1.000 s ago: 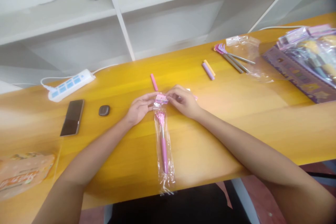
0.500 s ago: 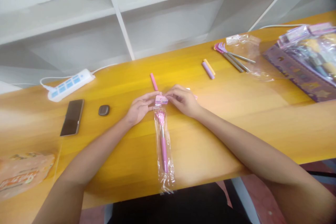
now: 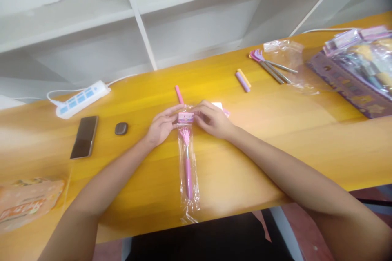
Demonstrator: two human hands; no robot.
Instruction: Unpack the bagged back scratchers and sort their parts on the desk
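A pink back scratcher (image 3: 188,171) lies inside a clear plastic bag (image 3: 196,195) in front of me, claw end away from me. A small pink and purple header card (image 3: 185,118) is at the bag's top. My left hand (image 3: 162,125) grips the card's left edge between thumb and fingers. My right hand (image 3: 212,118) pinches the card's right edge, its fingers bent. Partly hidden behind the right hand is a white and pink piece (image 3: 218,105). A pink tube (image 3: 179,94) rests just beyond the left fingertips.
Right of centre lie purple and yellow tubes (image 3: 243,80), several claw-headed metal rods (image 3: 272,69) and an empty clear bag (image 3: 288,55). A purple display box (image 3: 352,85) holds bagged items. At left are a power strip (image 3: 82,100), phone (image 3: 84,136), black case (image 3: 121,128) and orange-printed packet (image 3: 30,204).
The bag with the back scratcher has shifted slightly left and straightened. My right hand has moved a little, showing more of the white piece behind it.
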